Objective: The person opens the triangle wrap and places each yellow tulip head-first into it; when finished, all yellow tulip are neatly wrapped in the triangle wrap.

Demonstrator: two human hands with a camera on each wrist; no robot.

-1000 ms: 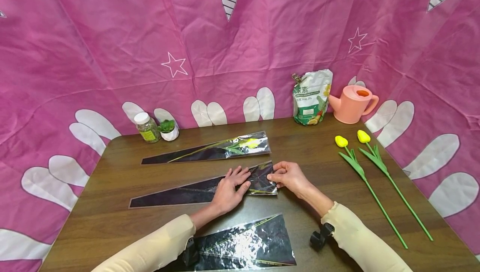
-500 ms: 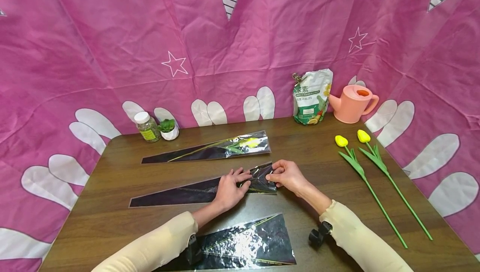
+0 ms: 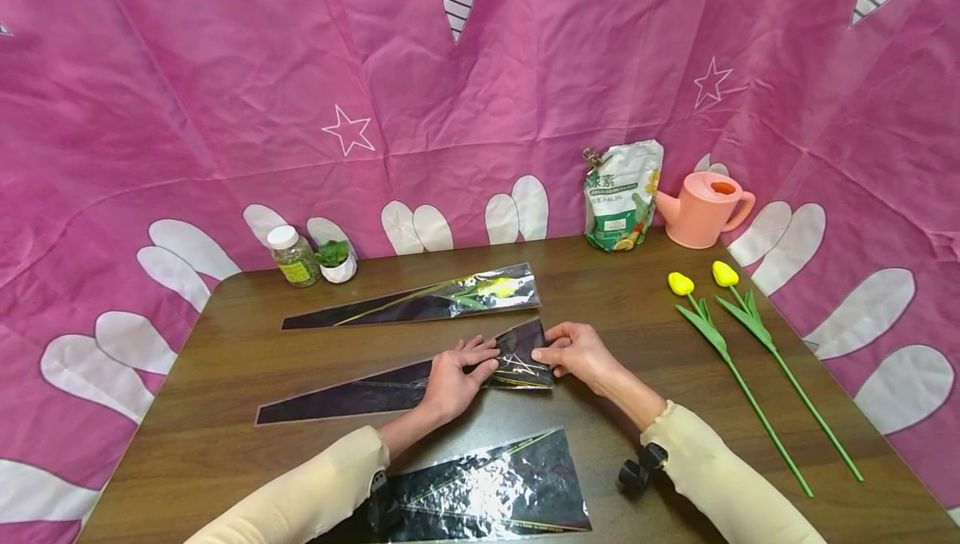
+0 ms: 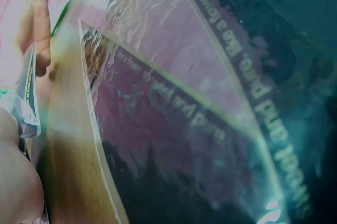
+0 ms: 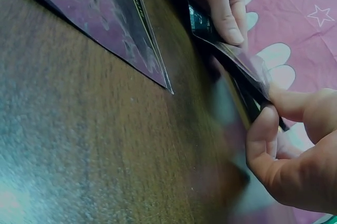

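The middle sleeve, beyond a near sleeve at six o'clock, is apparently being opened: the left hand rests extended fingers on it, the right hand pinches its three-o'clock end. Next likely calls for parting the layers to admit a loose tulip, farther towards three.

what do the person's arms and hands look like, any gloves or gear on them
The left sleeve and right sleeve are plain pale yellow, ending on the forearms. A small black device sits near each cuff, one at the left, one at the right. The left hand and right hand wear no gloves.
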